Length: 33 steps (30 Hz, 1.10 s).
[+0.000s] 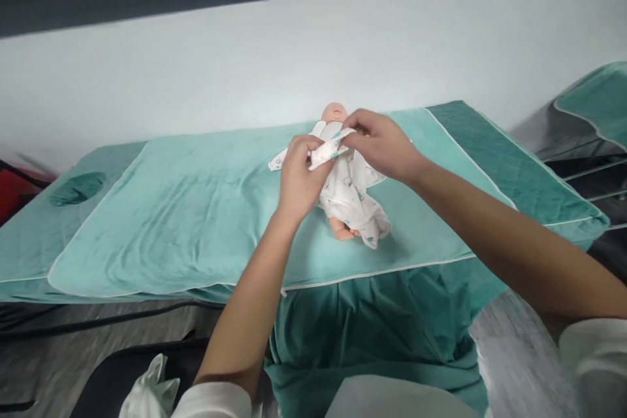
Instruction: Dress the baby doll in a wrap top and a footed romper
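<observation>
A baby doll (335, 111) lies on its back on the teal-covered bed, its head toward the wall. Over its body is a white baby garment (349, 186) with a small print; its lower part is bunched, and a bare foot (339, 228) of the doll shows below it. My left hand (304, 173) is closed on a folded edge of the garment above the doll's chest. Across from it, my right hand (375, 142) pinches the other end of that same edge, so the cloth is held up between both hands. One sleeve (277, 160) lies spread to the left.
A light teal sheet (206, 209) covers the bed (29, 241), which has a face hole (78, 188) at its left end. Behind it stands a white wall (196, 72). A black seat (112, 372) with pale cloth (149, 392) is at lower left.
</observation>
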Motion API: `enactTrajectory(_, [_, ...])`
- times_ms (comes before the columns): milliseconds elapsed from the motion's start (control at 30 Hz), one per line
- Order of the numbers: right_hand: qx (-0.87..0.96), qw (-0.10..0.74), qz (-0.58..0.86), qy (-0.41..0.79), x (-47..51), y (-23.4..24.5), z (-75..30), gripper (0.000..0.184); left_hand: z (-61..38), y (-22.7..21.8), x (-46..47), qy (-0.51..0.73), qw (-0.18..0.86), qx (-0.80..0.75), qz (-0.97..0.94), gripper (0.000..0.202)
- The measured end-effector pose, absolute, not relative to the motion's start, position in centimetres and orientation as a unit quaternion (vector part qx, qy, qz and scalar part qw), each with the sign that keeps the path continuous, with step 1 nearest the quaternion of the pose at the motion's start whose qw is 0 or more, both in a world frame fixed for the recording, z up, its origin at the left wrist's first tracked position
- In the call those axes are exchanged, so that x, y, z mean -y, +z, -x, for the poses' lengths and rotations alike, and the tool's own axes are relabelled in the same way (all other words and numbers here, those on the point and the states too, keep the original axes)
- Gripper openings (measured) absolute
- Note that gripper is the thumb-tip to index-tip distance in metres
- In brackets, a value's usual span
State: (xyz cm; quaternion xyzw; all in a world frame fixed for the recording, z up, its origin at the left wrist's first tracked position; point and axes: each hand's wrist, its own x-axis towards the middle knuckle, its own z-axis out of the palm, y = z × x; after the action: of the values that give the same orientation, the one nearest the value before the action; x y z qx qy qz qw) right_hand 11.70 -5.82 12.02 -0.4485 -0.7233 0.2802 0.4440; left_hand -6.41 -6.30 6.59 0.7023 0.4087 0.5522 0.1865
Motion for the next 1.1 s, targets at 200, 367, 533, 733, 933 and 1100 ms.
enactTrajectory(200, [0.826, 0.451, 0.306, 0.144, 6.0, 15.3, -11.4, 0.027, 7.2, 10.9, 6.2, 0.565, 0.167, -0.393, -0.705, 0.007])
enactTrajectory(367, [0.876, 0.386, 0.279, 0.073, 6.5, 16.1, -12.0, 0.022, 8.0, 11.8, 6.2, 0.560, 0.164, -0.407, -0.703, 0.017])
enactTrajectory(533, [0.901, 0.275, 0.326, -0.075, 5.9, 17.0, -12.1, 0.027, 8.2, 12.8, 6.2, 0.545, 0.151, -0.415, -0.713, 0.029])
enactTrajectory(733, [0.905, 0.291, 0.309, 0.030, 4.2, 18.4, -12.7, 0.026, 9.2, 13.9, 5.7, 0.524, 0.117, -0.405, -0.740, 0.042])
enactTrajectory(933, [0.851, 0.409, 0.304, 0.124, 5.6, 17.9, -12.8, 0.027, 10.4, 13.1, 6.6, 0.491, 0.175, -0.407, -0.750, 0.028])
enactTrajectory(1100, [0.813, 0.492, 0.283, 0.133, 7.6, 18.1, -12.0, 0.017, 10.7, 13.1, 7.0, 0.552, 0.165, -0.394, -0.716, 0.026])
